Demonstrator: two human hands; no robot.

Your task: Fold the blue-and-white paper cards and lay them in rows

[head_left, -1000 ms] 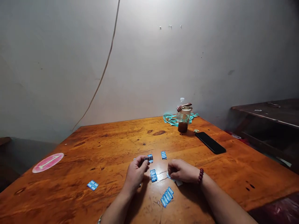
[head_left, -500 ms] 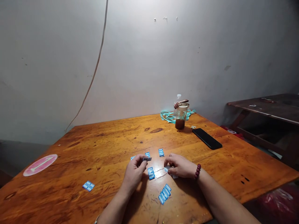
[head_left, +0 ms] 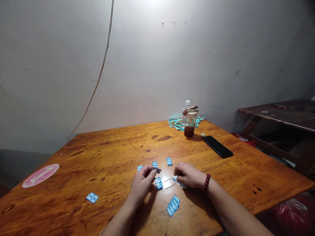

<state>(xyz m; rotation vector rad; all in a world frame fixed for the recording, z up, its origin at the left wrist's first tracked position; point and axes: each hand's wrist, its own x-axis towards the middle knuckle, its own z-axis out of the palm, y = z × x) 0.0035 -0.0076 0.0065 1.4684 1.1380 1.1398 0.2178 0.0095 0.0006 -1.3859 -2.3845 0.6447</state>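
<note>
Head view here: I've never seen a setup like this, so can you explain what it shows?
There's no machine: a person works bare-handed, and a camera worn on their head looks forward and down. The left hand pinches a small dark card. The right hand touches pale pieces; whether it holds any is unclear. Groups of small blue-and-white cards lie nearby on a wooden table, with a black smartphone and a clear tumbler farther back.

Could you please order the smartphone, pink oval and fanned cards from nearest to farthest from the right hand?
1. Fanned blue-and-white cards, toward the wearer, slightly left.
2. Black smartphone, beyond the right hand, rightward.
3. Pink oval marked 1, far left.
</note>
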